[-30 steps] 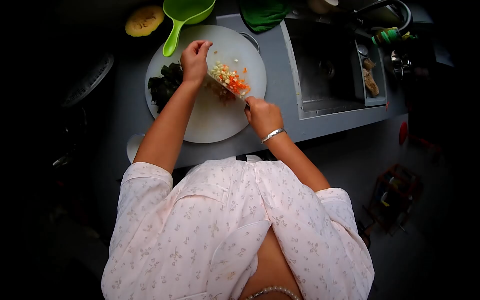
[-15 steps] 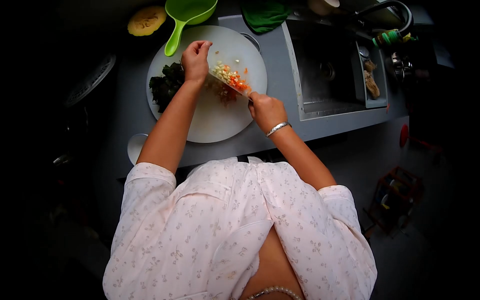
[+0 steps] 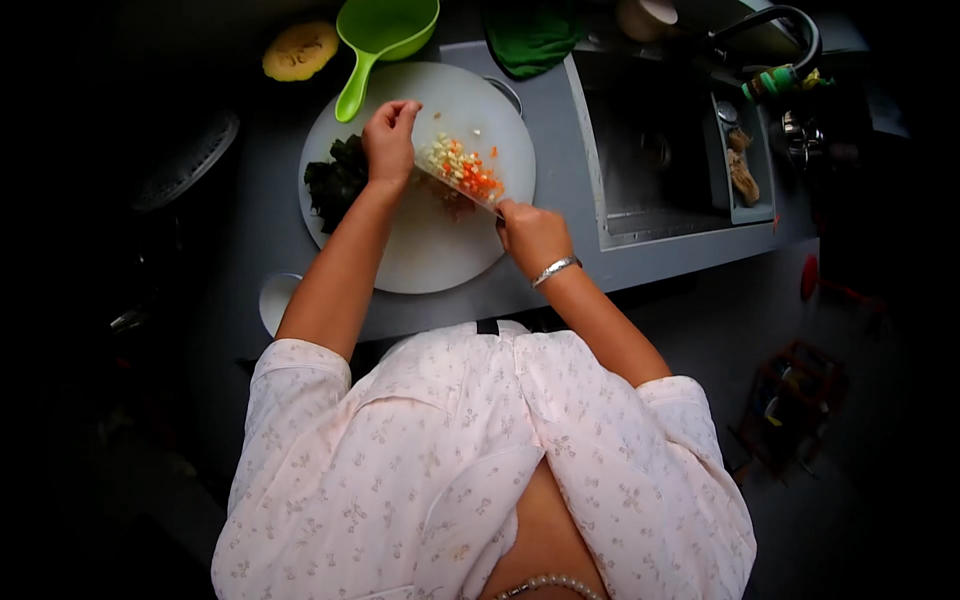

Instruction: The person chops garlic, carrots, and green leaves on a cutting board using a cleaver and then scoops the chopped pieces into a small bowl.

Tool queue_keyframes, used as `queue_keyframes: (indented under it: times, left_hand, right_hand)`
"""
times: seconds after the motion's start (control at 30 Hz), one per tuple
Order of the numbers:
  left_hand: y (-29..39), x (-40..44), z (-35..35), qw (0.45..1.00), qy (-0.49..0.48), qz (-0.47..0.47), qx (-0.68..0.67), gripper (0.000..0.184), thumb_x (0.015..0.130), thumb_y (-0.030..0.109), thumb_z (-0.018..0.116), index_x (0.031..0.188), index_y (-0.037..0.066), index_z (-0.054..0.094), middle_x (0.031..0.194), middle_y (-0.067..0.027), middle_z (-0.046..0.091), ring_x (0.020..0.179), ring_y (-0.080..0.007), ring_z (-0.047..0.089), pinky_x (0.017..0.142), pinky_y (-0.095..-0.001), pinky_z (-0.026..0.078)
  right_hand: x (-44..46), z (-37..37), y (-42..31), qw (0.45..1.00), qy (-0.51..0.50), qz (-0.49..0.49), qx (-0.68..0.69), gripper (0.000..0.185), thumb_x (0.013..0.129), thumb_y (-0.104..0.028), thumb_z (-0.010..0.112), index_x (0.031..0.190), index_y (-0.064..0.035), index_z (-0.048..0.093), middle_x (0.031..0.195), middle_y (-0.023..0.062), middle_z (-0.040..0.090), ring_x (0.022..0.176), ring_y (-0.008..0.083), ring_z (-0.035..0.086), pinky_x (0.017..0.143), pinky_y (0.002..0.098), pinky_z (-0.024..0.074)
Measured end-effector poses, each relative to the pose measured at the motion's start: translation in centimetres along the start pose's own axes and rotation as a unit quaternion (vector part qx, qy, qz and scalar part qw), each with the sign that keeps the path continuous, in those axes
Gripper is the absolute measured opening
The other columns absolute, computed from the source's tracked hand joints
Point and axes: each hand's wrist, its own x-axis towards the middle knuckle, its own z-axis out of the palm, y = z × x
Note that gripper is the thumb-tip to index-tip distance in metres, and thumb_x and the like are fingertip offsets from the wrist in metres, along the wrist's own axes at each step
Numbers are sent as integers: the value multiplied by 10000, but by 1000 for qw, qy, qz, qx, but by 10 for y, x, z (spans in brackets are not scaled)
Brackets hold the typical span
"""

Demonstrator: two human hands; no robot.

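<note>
My right hand is wrapped round the handle of a kitchen knife, whose blade slants up and left across a round white cutting board. Along the blade's far side lies a heap of chopped pale and orange vegetable bits. My left hand is closed, fingers curled together, over the board near the knife's far end. Whether anything is inside those fingers is hidden. Just left of that hand sits a pile of dark green leaves, partly covered by my wrist.
Behind the board are a lime-green ladle-shaped scoop, its handle over the rim, and a cut yellow melon or squash half. A green cloth hangs near the sink. A white bowl stands by my left forearm.
The whole view has shifted slightly, so the board sits lower. My left hand has come a little nearer to me over the board. The right hand keeps its hold on the knife.
</note>
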Motion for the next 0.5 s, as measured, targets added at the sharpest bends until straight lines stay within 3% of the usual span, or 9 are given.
queue_keyframes:
  times: [0.07, 0.17, 0.23, 0.4, 0.5]
  left_hand:
    - [2, 5, 0, 1000, -7, 0, 2, 173, 884, 163, 658, 914, -5, 689, 774, 2, 651, 680, -56, 535, 637, -214, 436]
    - [20, 6, 4, 1000, -4, -7, -22, 172, 886, 164, 657, 909, -4, 687, 763, 11, 638, 669, -50, 520, 627, -212, 428]
    - [23, 12, 6, 999, -10, -30, -24, 193, 907, 172, 642, 961, -10, 676, 875, -13, 673, 795, -71, 578, 755, -209, 444]
    - [-2, 16, 11, 1000, 2, -22, 2, 192, 905, 170, 641, 957, -11, 676, 867, -14, 670, 784, -69, 570, 738, -211, 440]
    - [-4, 10, 8, 1000, 12, -5, 1, 186, 906, 166, 636, 947, -12, 676, 858, -15, 668, 779, -71, 570, 728, -211, 441]
  right_hand:
    - [0, 0, 6, 999, -35, 15, 13, 113, 801, -159, 637, 893, -93, 637, 744, 129, 653, 674, 321, 647, 603, 419, 524]
    - [4, -20, 4, 999, -6, 3, 33, 94, 804, -155, 636, 865, -84, 630, 743, 132, 653, 675, 328, 645, 609, 424, 524]
    - [10, -27, 5, 1000, -8, -6, 25, 97, 807, -156, 619, 850, -70, 612, 719, 140, 646, 665, 331, 649, 601, 431, 531]
    - [18, -14, 15, 998, -58, 0, 3, 104, 806, -161, 612, 824, -59, 606, 702, 152, 646, 658, 336, 655, 590, 433, 538]
    - [15, -6, 21, 1000, -6, -22, 15, 102, 805, -171, 620, 819, -70, 622, 703, 153, 649, 664, 335, 657, 595, 428, 538]
